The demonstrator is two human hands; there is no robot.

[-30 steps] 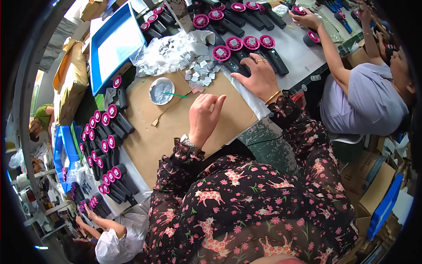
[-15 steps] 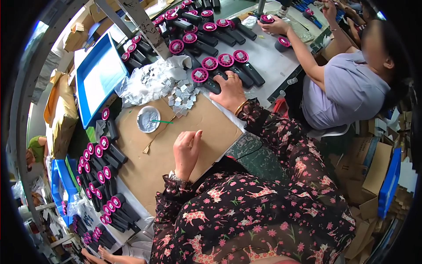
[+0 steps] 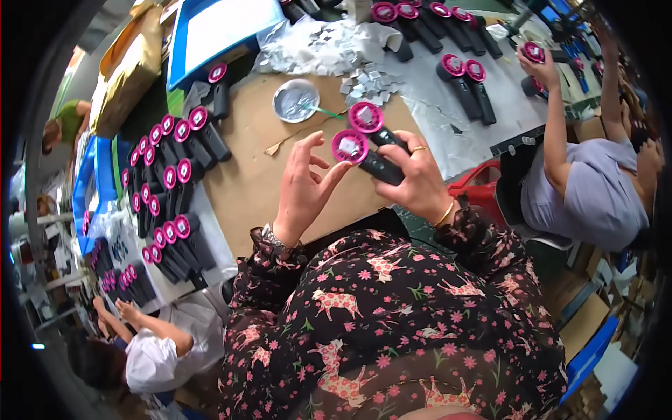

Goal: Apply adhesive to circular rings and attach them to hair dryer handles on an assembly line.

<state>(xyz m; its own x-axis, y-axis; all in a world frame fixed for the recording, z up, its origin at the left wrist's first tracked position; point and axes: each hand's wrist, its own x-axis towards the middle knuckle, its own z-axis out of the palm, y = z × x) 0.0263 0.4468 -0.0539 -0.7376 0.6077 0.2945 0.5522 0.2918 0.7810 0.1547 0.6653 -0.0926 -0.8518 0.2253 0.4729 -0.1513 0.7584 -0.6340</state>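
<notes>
Seen from the head camera, the right hand [image 3: 413, 178] grips two black handheld devices with round magenta heads [image 3: 364, 136] above the brown cardboard-covered desk [image 3: 245, 182]. The left hand [image 3: 304, 185] is open, fingers spread, just beside them. Best kept steady, heads facing up.
</notes>
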